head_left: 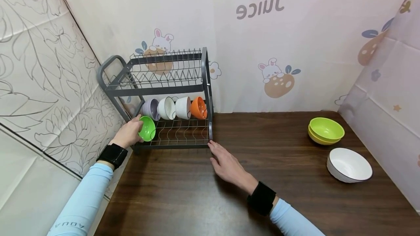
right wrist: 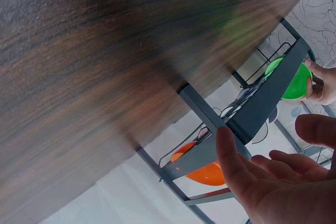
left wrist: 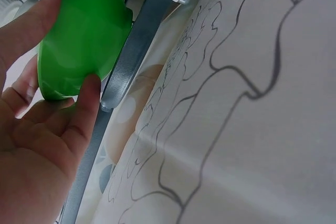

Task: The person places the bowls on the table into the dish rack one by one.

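Observation:
My left hand [head_left: 128, 133] grips a bright green bowl [head_left: 147, 129] at the left front of the lower tier of a dark grey dish rack [head_left: 157, 90]. In the left wrist view, the thumb and fingers [left wrist: 84, 114] hold the green bowl [left wrist: 86, 32] on its side, close beside the rack's post. My right hand [head_left: 228, 163] has its fingers extended, with fingertips right at the rack's lower right front corner. Behind the green bowl, a purple bowl [head_left: 151, 109], a white bowl [head_left: 167, 108], a ribbed white bowl [head_left: 183, 107] and an orange bowl [head_left: 198, 107] stand tilted in a row.
The rack's upper tier [head_left: 160, 74] has wire slots. On the right of the brown table [head_left: 183, 192], a lime green bowl [head_left: 327, 128] sits in a yellow bowl [head_left: 319, 141], with a wide white bowl [head_left: 349, 165] nearer. Patterned walls [head_left: 236, 46] border the table.

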The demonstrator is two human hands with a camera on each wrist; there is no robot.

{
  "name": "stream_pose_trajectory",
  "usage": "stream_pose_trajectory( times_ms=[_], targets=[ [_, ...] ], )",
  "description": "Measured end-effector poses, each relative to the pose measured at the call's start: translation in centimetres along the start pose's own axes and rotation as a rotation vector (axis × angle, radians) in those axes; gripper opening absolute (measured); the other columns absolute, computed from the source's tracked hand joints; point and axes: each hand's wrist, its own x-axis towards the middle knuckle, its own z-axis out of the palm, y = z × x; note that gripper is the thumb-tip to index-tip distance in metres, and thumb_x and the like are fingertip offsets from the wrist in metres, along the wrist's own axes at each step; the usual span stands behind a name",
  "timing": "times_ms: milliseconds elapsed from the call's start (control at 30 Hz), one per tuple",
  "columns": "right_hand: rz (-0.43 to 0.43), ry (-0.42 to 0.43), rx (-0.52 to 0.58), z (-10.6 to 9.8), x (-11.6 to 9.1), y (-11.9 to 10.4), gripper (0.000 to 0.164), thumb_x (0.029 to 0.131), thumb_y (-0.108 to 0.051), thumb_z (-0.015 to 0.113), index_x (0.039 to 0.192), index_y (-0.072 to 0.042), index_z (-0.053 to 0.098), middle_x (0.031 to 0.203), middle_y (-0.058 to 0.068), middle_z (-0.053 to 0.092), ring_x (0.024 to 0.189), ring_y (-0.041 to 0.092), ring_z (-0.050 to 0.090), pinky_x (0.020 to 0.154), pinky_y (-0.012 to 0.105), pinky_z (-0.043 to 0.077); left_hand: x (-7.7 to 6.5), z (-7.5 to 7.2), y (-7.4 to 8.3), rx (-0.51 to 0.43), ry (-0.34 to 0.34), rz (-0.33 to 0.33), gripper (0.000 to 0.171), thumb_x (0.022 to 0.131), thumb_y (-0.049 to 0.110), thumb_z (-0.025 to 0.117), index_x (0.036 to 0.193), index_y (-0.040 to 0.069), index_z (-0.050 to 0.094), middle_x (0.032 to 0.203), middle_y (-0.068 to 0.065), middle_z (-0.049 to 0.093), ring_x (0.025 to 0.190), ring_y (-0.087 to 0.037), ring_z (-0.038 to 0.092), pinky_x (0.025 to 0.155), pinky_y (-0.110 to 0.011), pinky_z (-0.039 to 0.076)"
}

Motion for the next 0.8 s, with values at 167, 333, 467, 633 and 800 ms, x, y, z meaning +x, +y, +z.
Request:
stream_pose_trajectory(
  times_ms=[167,333,467,633,800],
  targets=[
    [-0.018,0.014,-0.002,0.13,-0.06,0.02,0.053,0.107,-0.006,0.060,0.157,0.001,0.044,0.166,0.015,0.038,0.153,0.029,0.034,0.121,0.047,0.034,-0.20,-0.09,0.21,-0.005,-0.007,-0.007,0.046,0.063,-0.003,0.097,0.078,0.001,0.053,0.151,-0.045,0.037,0.132,-0.060,0.048,0.096,-0.069,0.050],
    [-0.039,0.022,0.003,0.15,-0.10,-0.02,0.054,0.106,-0.004,0.061,0.157,0.003,0.044,0.164,0.019,0.039,0.152,0.033,0.036,0.120,0.049,0.036,-0.27,-0.12,0.34,-0.006,-0.008,-0.027,0.046,0.063,-0.001,0.097,0.079,0.000,0.054,0.152,-0.046,0.036,0.138,-0.061,0.042,0.104,-0.071,0.044],
    [-0.040,0.017,0.004,0.20,-0.14,-0.03,0.054,0.107,-0.006,0.060,0.157,0.002,0.044,0.165,0.018,0.039,0.152,0.031,0.036,0.120,0.048,0.036,-0.23,0.04,0.26,-0.006,-0.019,-0.046,0.045,0.063,-0.001,0.097,0.080,0.000,0.055,0.153,-0.046,0.035,0.139,-0.061,0.040,0.106,-0.072,0.041],
    [-0.028,0.011,0.004,0.35,-0.22,-0.02,0.054,0.107,-0.008,0.060,0.158,0.000,0.044,0.166,0.016,0.039,0.153,0.026,0.034,0.120,0.047,0.037,-0.11,0.24,0.04,-0.009,-0.032,-0.051,0.046,0.064,-0.001,0.097,0.083,-0.001,0.055,0.155,-0.044,0.032,0.142,-0.061,0.037,0.106,-0.073,0.041],
    [-0.029,0.010,0.003,0.40,-0.16,-0.04,0.053,0.107,-0.008,0.060,0.157,0.001,0.044,0.166,0.016,0.038,0.153,0.027,0.034,0.120,0.048,0.036,0.21,0.19,-0.06,-0.015,-0.035,-0.043,0.048,0.063,-0.003,0.097,0.086,-0.002,0.056,0.158,-0.041,0.031,0.145,-0.061,0.031,0.108,-0.073,0.037]
  ],
)
